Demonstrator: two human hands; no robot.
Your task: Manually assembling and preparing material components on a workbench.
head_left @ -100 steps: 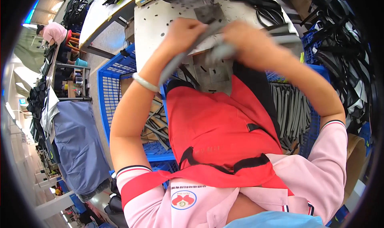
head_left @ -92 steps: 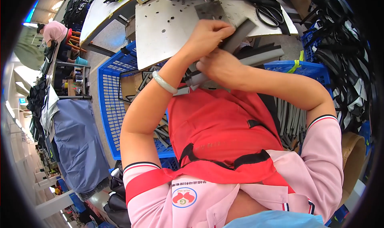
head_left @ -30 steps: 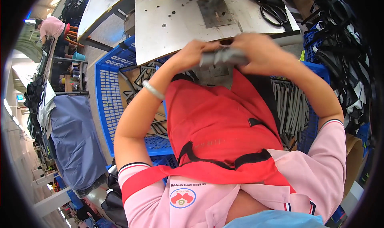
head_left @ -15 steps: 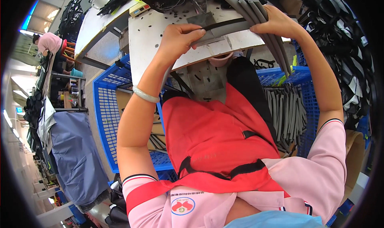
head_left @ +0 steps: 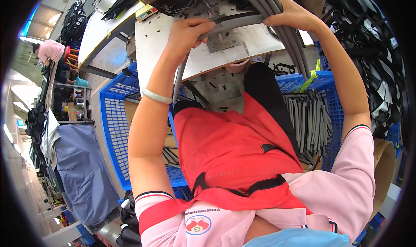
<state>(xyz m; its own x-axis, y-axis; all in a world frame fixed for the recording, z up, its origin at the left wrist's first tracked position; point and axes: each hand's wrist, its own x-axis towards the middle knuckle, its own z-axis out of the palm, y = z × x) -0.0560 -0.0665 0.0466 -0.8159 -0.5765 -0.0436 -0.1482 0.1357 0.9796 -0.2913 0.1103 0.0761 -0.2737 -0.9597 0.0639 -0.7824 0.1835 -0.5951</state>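
Observation:
A grey strip with a dark edge [head_left: 238, 21] is stretched between my two hands above the white worktable. My left hand [head_left: 186, 35] pinches it between thumb and fingers, and its tail hangs below that hand toward the table's front edge. My right hand [head_left: 292, 16] is closed around a bundle of long grey strips [head_left: 289, 45] and also holds the right end of the stretched strip, the thumb lying along it. The bundle droops over the right side of the table. Under the stretched strip, a metal plate [head_left: 223, 42] shows in the tabletop.
Blue plastic crates stand on both sides of my lap; the right crate [head_left: 331, 99] holds many grey strips [head_left: 308, 121], the left crate [head_left: 115, 130] a few. Dark scraps litter the worktable [head_left: 158, 43]. Black straps [head_left: 368, 52] are heaped at right. Another person [head_left: 51, 52] bends over at far left.
Both hands have moved slightly away from me and to the left, carrying the stretched strip. More of the metal plate now shows beneath it. Both grips are kept.

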